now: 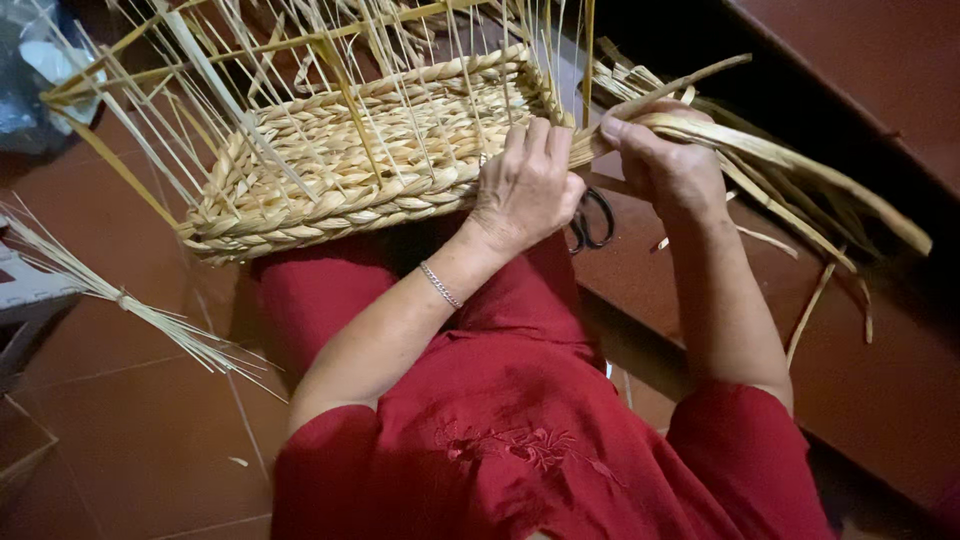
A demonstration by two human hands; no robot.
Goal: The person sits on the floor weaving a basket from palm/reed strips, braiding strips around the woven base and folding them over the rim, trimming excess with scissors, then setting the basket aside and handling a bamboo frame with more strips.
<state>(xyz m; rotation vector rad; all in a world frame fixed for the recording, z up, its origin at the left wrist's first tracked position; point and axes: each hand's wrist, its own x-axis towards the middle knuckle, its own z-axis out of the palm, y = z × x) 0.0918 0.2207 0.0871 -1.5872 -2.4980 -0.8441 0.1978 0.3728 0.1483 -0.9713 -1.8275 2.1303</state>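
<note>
— Basket (370, 150), half woven from pale twisted fibre, sits on the person's lap over the red dress (520, 420), with thin upright stakes (250, 60) fanning out of its rim. What lies at the far left?

— A tied bundle of thin straw (120, 300) on the reddish tile floor (130, 440), well apart from the basket. Just above it, at the frame's top corner, is something pale and crumpled that I cannot make out.

— And the hands?

— The left hand (525, 185) presses on the basket's near right corner, fingers curled over the woven edge and gripping it. A thin silver bracelet (441, 285) circles that wrist.

— Anything between the two hands?

— Black-handled scissors (592, 220) lie just behind the left hand, partly hidden by it.

— The right one?

— The right hand (665, 160) is clenched around a thick bunch of flat dried strands (790, 165), which runs from the basket's corner through the fist and trails off to the right over a dark wooden step (880, 370). A few loose strands lie on that step.
</note>
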